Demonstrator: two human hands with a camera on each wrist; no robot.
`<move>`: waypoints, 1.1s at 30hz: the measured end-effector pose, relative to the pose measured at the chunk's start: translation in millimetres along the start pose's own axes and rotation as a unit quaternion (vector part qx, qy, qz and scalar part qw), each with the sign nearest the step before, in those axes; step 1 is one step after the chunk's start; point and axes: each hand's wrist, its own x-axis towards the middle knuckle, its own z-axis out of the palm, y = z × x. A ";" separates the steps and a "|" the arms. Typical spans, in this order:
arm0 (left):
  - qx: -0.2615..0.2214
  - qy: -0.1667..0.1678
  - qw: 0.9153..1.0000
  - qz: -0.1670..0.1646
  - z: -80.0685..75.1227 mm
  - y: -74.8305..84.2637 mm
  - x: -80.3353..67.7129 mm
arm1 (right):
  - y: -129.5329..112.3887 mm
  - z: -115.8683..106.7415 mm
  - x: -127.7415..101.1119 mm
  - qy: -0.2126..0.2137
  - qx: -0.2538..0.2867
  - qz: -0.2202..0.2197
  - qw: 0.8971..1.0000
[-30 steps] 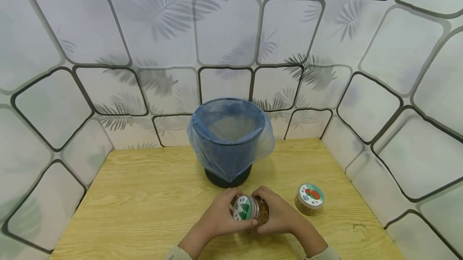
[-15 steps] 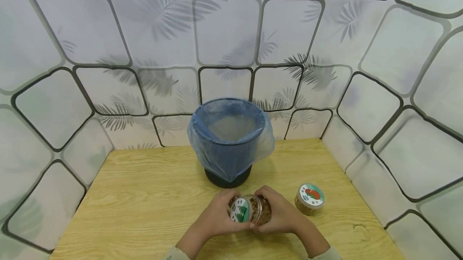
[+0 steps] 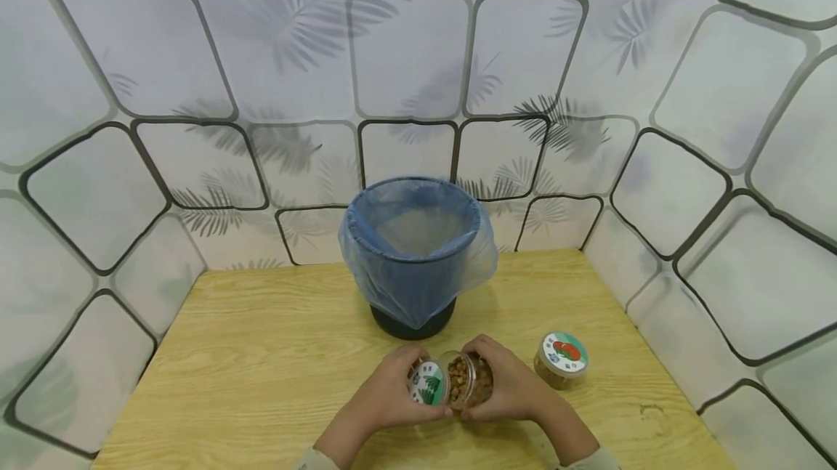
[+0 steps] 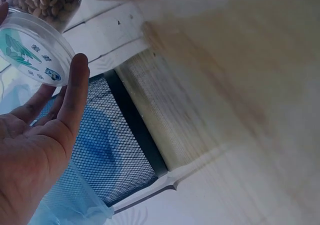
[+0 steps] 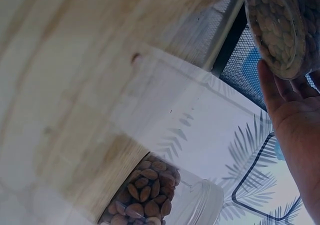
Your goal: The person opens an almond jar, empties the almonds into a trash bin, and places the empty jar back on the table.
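While the left hand grips a round white-and-green plastic lid, the right hand grasps a clear cylindrical nut-filled jar.

Leaf-print walls, wood-grain table

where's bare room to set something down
Widest: tabletop left of the lined mesh bin and left hand. Smaller: right of the bin, behind the tomato-label jar. Crowded: before the bin, where that hand holds a lid and right hand an open nut jar.
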 end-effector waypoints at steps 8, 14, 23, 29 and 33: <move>0.020 0.004 1.000 -0.016 -1.6 -4.0 -1.3 | 2.6 -0.5 -1.3 0.000 0.003 0.000 1.000; 0.037 -0.004 0.998 -0.042 -4.7 -5.0 -2.3 | 4.5 -0.8 -2.1 0.002 0.005 -0.004 1.000; 0.078 -0.012 0.993 -0.083 -8.0 -4.9 -4.1 | 3.7 -3.4 -4.6 0.003 0.004 0.000 1.000; 0.104 -0.011 0.990 -0.095 -10.0 -8.9 -6.4 | 3.3 -4.2 -4.8 0.003 0.007 0.004 1.000; 0.116 -0.016 0.988 -0.097 -11.9 -7.9 -6.4 | 3.0 -4.1 -4.7 0.005 0.007 0.003 1.000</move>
